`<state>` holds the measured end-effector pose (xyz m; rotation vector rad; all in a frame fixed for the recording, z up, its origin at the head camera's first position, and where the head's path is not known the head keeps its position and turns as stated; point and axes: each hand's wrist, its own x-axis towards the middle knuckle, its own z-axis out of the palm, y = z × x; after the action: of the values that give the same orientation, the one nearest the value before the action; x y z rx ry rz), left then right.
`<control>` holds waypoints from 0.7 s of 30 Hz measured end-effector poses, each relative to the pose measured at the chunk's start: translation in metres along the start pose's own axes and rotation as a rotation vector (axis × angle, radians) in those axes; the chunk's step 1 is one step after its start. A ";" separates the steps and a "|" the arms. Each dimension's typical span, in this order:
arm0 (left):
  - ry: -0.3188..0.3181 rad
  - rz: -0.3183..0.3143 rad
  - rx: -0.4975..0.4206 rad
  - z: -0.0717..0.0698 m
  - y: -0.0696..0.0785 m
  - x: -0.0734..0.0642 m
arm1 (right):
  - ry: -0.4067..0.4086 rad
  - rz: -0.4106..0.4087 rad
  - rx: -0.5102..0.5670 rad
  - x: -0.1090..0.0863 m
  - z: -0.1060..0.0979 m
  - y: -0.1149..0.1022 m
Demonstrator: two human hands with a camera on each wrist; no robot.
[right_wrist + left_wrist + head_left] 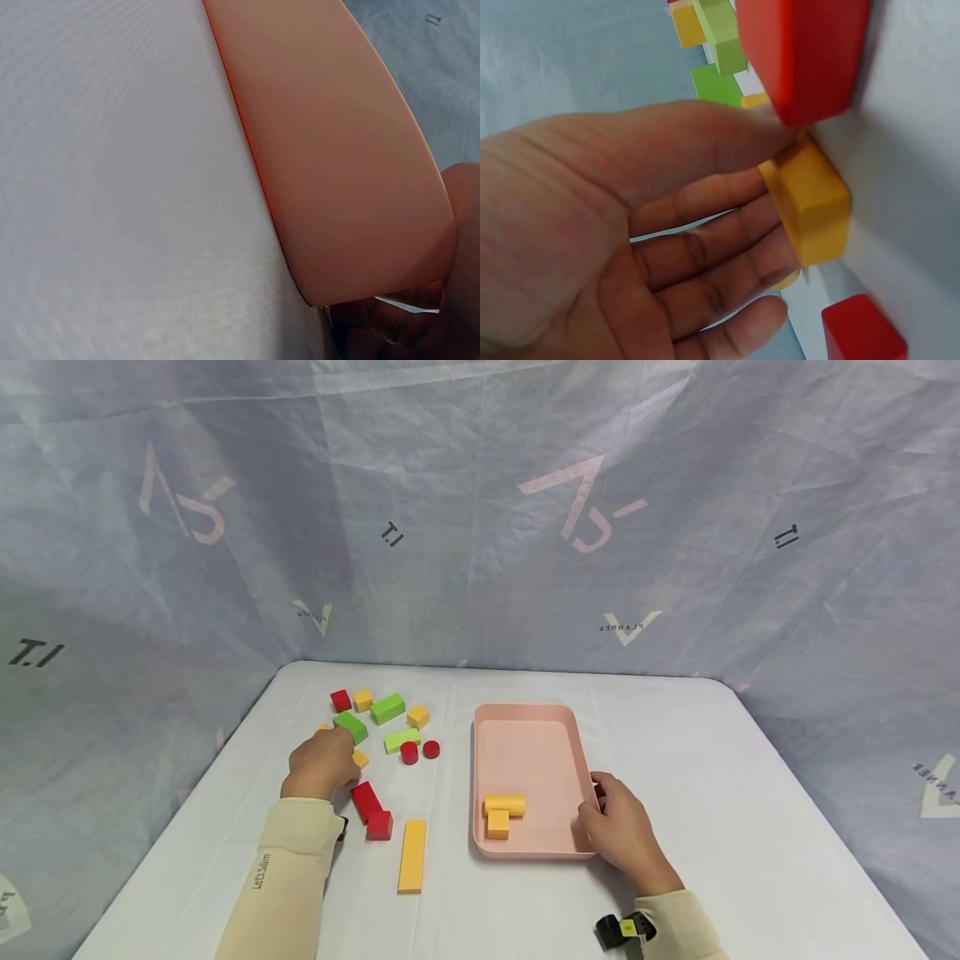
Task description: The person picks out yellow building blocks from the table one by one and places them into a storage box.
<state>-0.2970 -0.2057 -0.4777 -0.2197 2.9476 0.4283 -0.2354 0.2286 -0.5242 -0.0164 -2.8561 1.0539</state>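
Note:
My left hand (pixel 322 763) is low over the table among scattered blocks. In the left wrist view its thumb and curled fingers close around a yellow block (pixel 821 202). A red block (pixel 806 60) stands close in front of the thumb tip. Just beyond the hand in the head view lies a green block (pixel 350 727). My right hand (pixel 621 822) grips the near right corner of a pink tray (pixel 528 853), its thumb at the rim and the other fingers outside, partly hidden. Inside the tray are a yellow cylinder (pixel 505 805) and a yellow cube (pixel 498 825).
Beside the left forearm lie a red rectangular block (pixel 367 801), a red cube (pixel 379 826) and a long yellow plank (pixel 412 857). Farther back are a green block (pixel 387 708), a light green block (pixel 402 741), red cylinders (pixel 408 752) and several cubes. Fabric walls surround the white table.

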 end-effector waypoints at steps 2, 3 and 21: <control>0.000 0.004 0.005 0.000 0.001 -0.001 | -0.002 0.004 0.002 0.000 0.000 0.000; 0.001 0.005 0.007 -0.001 0.001 -0.001 | -0.003 0.005 0.002 0.000 0.000 0.000; 0.088 0.044 -0.010 -0.013 0.017 -0.006 | -0.009 0.008 0.003 0.000 -0.001 -0.001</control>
<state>-0.2953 -0.1929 -0.4598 -0.1791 3.0420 0.4503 -0.2350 0.2281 -0.5228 -0.0233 -2.8646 1.0625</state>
